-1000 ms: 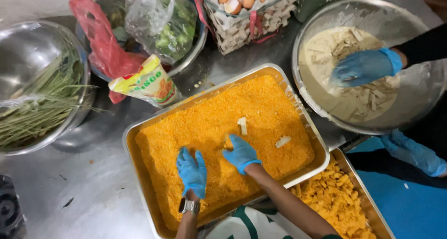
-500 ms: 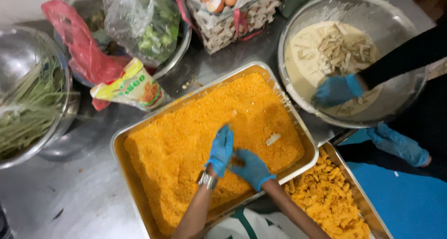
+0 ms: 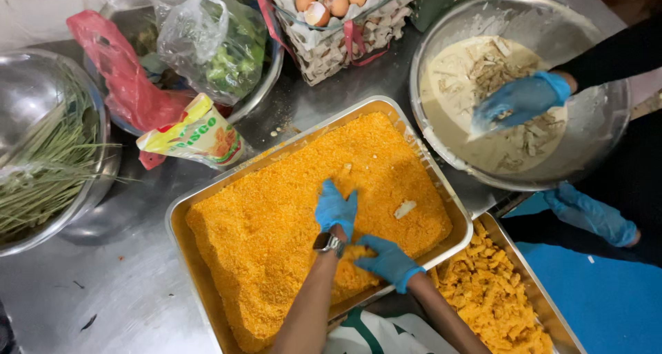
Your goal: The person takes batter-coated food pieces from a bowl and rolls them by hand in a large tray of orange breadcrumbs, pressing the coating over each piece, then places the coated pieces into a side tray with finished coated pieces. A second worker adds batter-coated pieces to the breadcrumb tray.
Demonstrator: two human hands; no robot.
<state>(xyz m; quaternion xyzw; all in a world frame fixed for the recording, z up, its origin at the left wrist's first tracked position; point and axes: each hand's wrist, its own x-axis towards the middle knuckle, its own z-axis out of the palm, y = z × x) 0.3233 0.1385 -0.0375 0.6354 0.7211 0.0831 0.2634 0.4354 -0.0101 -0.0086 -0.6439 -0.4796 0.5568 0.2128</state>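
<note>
A large metal tray is filled with orange breadcrumbs. My left hand, in a blue glove with a watch at the wrist, rests flat on the crumbs near the tray's middle. Just below and right of it, my right hand, also gloved in blue, curls over a heap of crumbs at the tray's near edge; whether something lies under it is hidden. A pale battered strip lies on the crumbs to the right, and a smaller one lies above my left hand.
Another person's gloved hand stirs strips in a bowl of pale batter; their other hand hangs lower right. A second tray holds coated pieces. Egg cartons, bagged greens, a yellow packet and a bowl of green stalks stand behind.
My hands have drawn closer together near the tray's near edge, and my right hand now cups crumbs. The other person's hand has moved within the batter bowl. The view has shifted.
</note>
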